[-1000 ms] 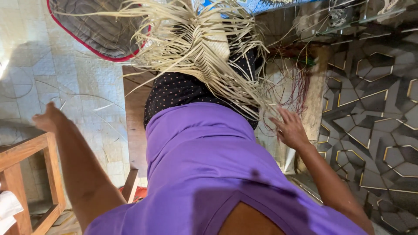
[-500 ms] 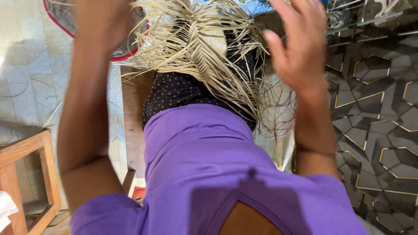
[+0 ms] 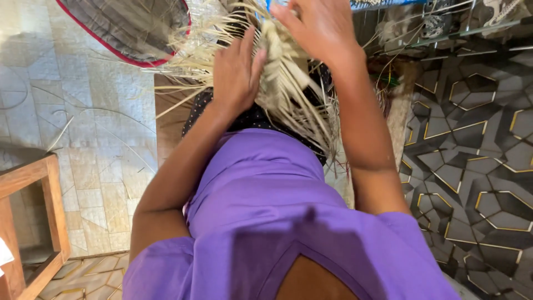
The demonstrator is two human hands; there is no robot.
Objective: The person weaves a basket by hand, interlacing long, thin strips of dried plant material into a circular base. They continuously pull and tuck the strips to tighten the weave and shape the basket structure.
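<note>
A bundle of pale dry straw strips [image 3: 288,91] lies across my lap, over a black dotted cloth [image 3: 252,118] and my purple garment [image 3: 266,205]. My left hand [image 3: 237,72] rests flat on the left part of the bundle, fingers pointing up and pressed onto the strips. My right hand [image 3: 317,26] comes down from above onto the bundle's top and its fingers curl around a plaited section of the straw. Loose strip ends fan out to the left and hang down to the right.
A grey mat with a red edge [image 3: 125,25] lies at the top left on pale tiles [image 3: 83,122]. A wooden frame [image 3: 33,216] stands at the lower left. Dark floor covering with gold geometric lines [image 3: 477,144] fills the right side.
Both hands were down at my sides a second ago, then rose up high, and now they have come down onto the straw bundle and taken hold of it.
</note>
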